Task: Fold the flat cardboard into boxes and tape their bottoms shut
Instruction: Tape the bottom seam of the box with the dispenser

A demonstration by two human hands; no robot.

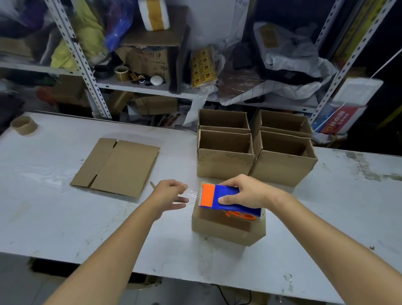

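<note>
While my right hand point(248, 192) grips the tape dispenser point(225, 197) atop the upturned box point(226, 230), my left hand point(169, 194) pinches the tape end point(194, 195).
Pulled askew, the strip could wrinkle or miss the seam, and the light box might slide. The four finished boxes point(224, 155) behind stand open, nothing visible inside; the flat cardboard point(118, 168) lies left.

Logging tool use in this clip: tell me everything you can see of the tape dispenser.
The tape dispenser is blue plastic with an orange front plate and an orange part underneath. The right hand grips its blue body from above, over the nearest cardboard box; contact with the box is unclear. A thin clear strip of tape runs from its orange end toward the left hand, which may or may not hold it.
</note>
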